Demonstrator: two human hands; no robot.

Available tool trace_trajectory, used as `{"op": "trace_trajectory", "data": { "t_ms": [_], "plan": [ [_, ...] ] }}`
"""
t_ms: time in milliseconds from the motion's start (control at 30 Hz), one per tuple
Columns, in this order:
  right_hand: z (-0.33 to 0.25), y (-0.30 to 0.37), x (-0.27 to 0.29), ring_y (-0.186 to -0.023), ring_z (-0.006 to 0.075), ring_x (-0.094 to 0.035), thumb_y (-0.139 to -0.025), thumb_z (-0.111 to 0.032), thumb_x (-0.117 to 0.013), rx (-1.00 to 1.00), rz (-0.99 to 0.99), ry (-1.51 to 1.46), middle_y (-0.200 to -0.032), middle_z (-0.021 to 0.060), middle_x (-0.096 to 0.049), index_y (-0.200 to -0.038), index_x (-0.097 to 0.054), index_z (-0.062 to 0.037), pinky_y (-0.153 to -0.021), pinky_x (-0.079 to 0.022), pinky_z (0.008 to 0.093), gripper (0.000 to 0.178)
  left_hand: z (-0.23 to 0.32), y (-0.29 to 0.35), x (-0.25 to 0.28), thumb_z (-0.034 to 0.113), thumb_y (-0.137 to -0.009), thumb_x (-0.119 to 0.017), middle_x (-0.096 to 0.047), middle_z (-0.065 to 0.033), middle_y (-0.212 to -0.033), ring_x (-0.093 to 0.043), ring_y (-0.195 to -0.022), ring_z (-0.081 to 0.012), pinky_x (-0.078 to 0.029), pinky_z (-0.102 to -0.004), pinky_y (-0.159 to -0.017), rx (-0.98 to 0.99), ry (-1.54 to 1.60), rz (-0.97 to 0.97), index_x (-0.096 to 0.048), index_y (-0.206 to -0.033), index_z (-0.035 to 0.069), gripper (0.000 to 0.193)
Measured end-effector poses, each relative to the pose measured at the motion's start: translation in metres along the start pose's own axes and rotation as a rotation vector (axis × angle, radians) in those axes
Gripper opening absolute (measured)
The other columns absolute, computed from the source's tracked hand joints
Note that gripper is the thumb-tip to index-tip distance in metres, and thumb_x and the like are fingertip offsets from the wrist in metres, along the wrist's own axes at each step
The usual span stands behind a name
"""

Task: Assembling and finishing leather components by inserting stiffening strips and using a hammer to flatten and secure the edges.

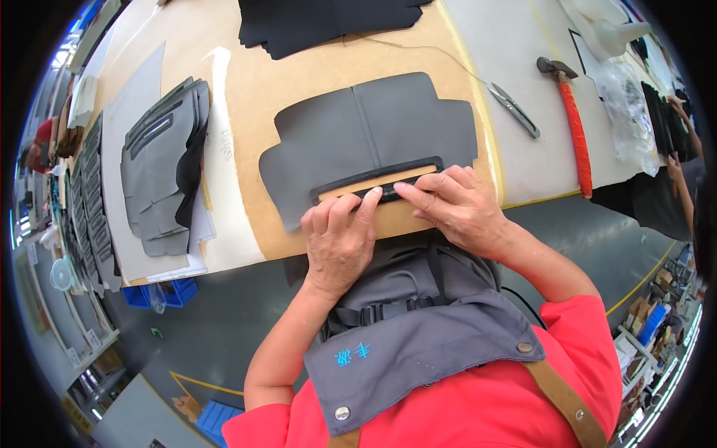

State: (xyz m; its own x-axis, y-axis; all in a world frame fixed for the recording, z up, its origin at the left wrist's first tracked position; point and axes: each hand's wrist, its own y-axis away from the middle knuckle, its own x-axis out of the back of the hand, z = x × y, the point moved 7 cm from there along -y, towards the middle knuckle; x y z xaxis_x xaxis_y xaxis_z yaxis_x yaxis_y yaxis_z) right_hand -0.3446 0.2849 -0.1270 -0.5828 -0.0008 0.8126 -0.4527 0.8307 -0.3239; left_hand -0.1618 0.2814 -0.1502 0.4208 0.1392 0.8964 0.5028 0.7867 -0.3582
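Note:
A grey leather-like panel [321, 127] with stepped side edges and a seam down its middle lies flat at the table's near edge. Along its near side runs a long slot with a black rim [373, 173], and tan surface shows through the opening. My left hand [340, 243] is closed, its thumb pressing on the black strip [388, 193] that borders the slot's near side. Just right of it, my right hand [467, 209] pinches the same strip, thumb and fingers close to the left thumb. The fingertips under the strip are partly hidden.
Left stands a stack of grey slotted panels [160, 172]. Black pieces [321, 26] lie at the far edge. To the right are thread snips [515, 110], a red-handled hammer [573, 131] and a clear plastic bag [627, 112]. Another person's hand [676, 172] shows at far right.

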Motion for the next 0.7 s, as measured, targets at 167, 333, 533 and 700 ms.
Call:
{"op": "trace_trajectory", "data": {
  "t_ms": [167, 333, 533, 700],
  "plan": [
    [-0.008, 0.002, -0.013, -0.089, 0.0208, -0.054, -0.088, -0.019, -0.077, 0.043, -0.034, 0.242, -0.114, 0.0003, -0.063, -0.129, -0.071, -0.0054, -0.076, -0.042, 0.0370, 0.044, -0.001, 0.003, 0.001, 0.008, -0.087, -0.072, -0.057, -0.0008, -0.114, -0.052, -0.109, -0.0223, -0.038, -0.0381, -0.097, 0.002, -0.016, -0.024, -0.071, -0.134, 0.019, 0.048],
    [-0.008, -0.002, -0.015, -0.089, 0.0201, -0.054, -0.091, -0.021, -0.074, 0.002, -0.050, 0.258, -0.111, 0.0002, -0.061, -0.129, -0.070, -0.0063, -0.073, -0.039, 0.0373, 0.041, -0.002, 0.005, -0.001, 0.016, -0.088, -0.073, -0.056, -0.0018, -0.118, -0.052, -0.113, -0.0231, -0.038, -0.0392, -0.099, -0.003, -0.005, -0.013, -0.071, -0.135, 0.019, 0.047],
    [-0.014, -0.011, -0.013, -0.089, 0.0202, -0.055, -0.092, -0.024, -0.074, 0.005, -0.059, 0.258, -0.108, 0.0002, -0.060, -0.126, -0.072, -0.0101, -0.073, -0.039, 0.0379, 0.037, -0.003, 0.004, 0.001, 0.019, -0.089, -0.073, -0.055, -0.0039, -0.121, -0.052, -0.116, -0.0241, -0.039, -0.0401, -0.101, -0.024, -0.026, -0.010, -0.070, -0.136, 0.017, 0.047],
    [-0.001, -0.009, -0.016, -0.098, 0.0206, -0.059, -0.090, -0.025, -0.078, 0.015, 0.010, 0.130, -0.108, 0.0032, -0.060, -0.130, -0.069, -0.0120, -0.077, -0.042, 0.0392, 0.043, -0.004, 0.008, -0.002, 0.022, -0.090, -0.075, -0.055, -0.0043, -0.123, -0.052, -0.119, -0.0246, -0.039, -0.0418, -0.104, -0.027, 0.005, -0.033, -0.068, -0.142, 0.019, 0.053]
  ]
}}
